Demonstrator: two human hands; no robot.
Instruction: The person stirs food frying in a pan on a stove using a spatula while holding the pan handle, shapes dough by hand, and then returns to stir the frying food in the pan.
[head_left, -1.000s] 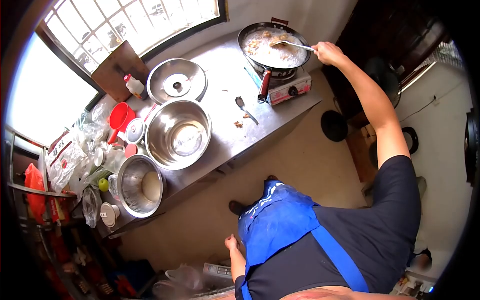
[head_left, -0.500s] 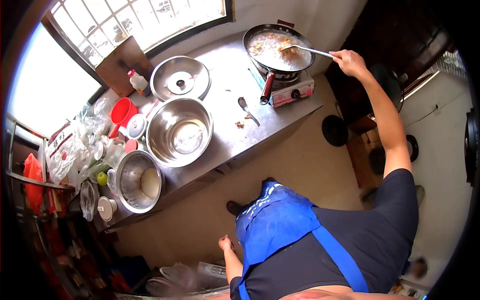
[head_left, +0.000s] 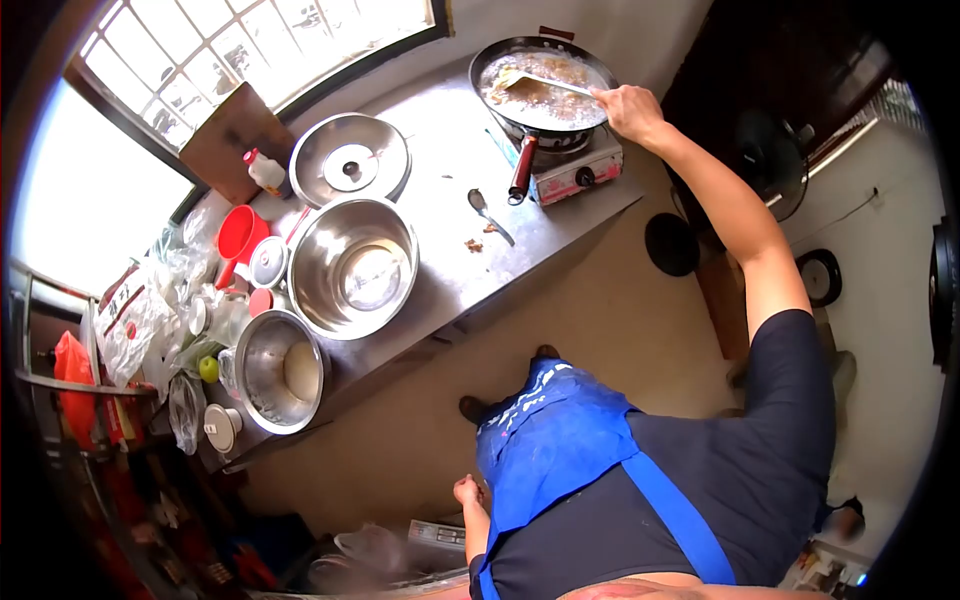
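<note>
My right hand [head_left: 628, 112] is closed around the handle of a metal spatula [head_left: 556, 83], its blade in the frothing liquid of a black wok [head_left: 606, 84]. Pale golden pieces of food are partly visible under the bubbles. Standing on a small portable gas stove [head_left: 590, 176], the wok has a reddish-brown handle [head_left: 524, 168] pointing toward me. Low beside my blue apron [head_left: 550, 440] hangs my left hand [head_left: 467, 490], fingers curled in, with no object showing in it. A spoon [head_left: 490, 216] lies on the metal counter near some brown scraps [head_left: 473, 245].
On the metal counter [head_left: 440, 270] stand a large steel bowl [head_left: 400, 275], a smaller bowl [head_left: 262, 385] with whitish contents, a steel lid [head_left: 385, 165], a red scoop [head_left: 243, 235], a bottle [head_left: 266, 174] and plastic bags [head_left: 140, 325]. A cutting board [head_left: 235, 140] leans by the window.
My right hand has moved left toward the wok's rim, and the spatula blade has shifted left through the liquid. The view has shifted slightly. My left hand still hangs low.
</note>
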